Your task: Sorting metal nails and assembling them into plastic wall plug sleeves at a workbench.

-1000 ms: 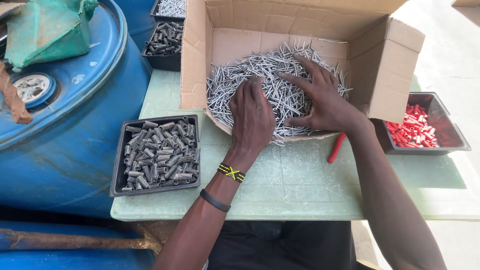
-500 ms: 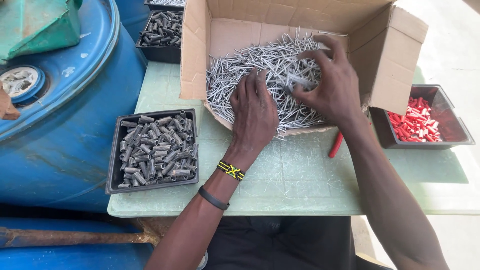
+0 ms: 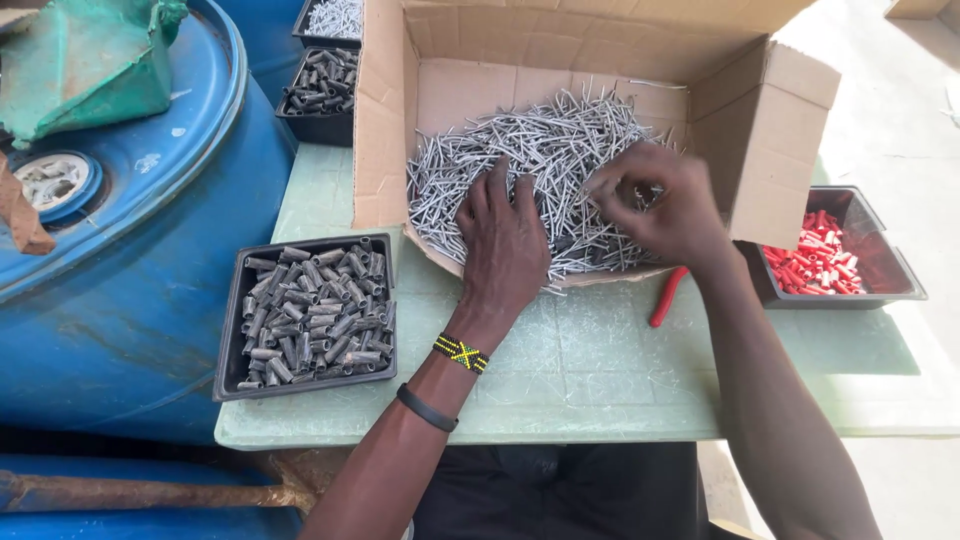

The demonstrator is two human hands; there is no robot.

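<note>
Inside the tipped cardboard box (image 3: pixel 590 60) on the table (image 3: pixel 600 370), the left hand (image 3: pixel 507 240) lies flat and unclenched on the pile of metal pins (image 3: pixel 540 150). The right hand (image 3: pixel 665 205) curls its fingers, apparently pinching a few pins.

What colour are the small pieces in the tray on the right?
Red: the small pieces fill a dark tray, clearest in the head view.

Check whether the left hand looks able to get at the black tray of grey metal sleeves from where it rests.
Probably yes. The left hand lies on the nails in the cardboard box; the black tray sits open just beside its wrist, with nothing between.
</note>
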